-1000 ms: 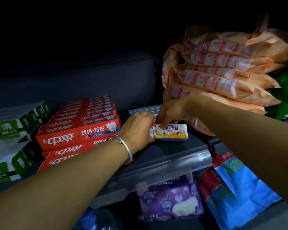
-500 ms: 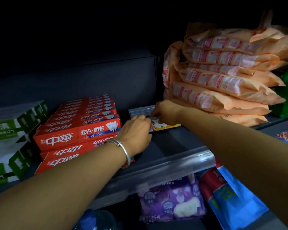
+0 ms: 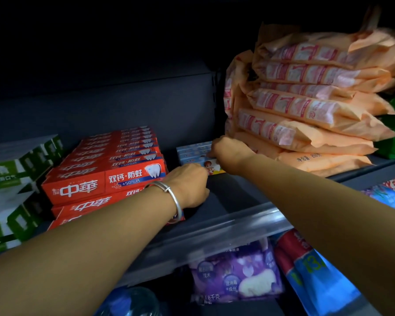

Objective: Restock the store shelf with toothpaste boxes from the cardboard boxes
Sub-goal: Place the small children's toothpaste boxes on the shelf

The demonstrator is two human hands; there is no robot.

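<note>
Pushed back since a second ago: the small kids' toothpaste box (image 3: 211, 165), then near the front lip of the shelf (image 3: 237, 192) with its whole orange-fruit face showing, now deep against the row of pale-blue boxes (image 3: 193, 148) behind it, only a corner with the cartoon child visible between the two wrists. Taken as a sign that this piece is all but seated and that the placing step is near its end; more stock probably to be fetched from the cardboard boxes, none of which shows here. From the left: green-and-white cartons (image 3: 14, 169) stacked at the edge of view, then the red toothpaste boxes (image 3: 105, 179) in neat layered rows, untouched. Next, the left hand (image 3: 187, 185), bracelet (image 3: 169, 197) on the wrist, fingers curled forward and down at the near left end of the small box, knuckles toward the camera; touching it, seemingly nudging rather than clasping, though the fingertips are hidden. Then the small box itself, lying flat on the shelf between the red stack and the orange packs. Then the right hand (image 3: 228, 149), reaching farther in, fingers bent over the box's top and far right end, apparently pinching or pressing it home; exact grip not visible. Rightmost, the pile of orange soft packs (image 3: 310, 106), just beside the right wrist and close enough to be brushed on withdrawal.
</note>
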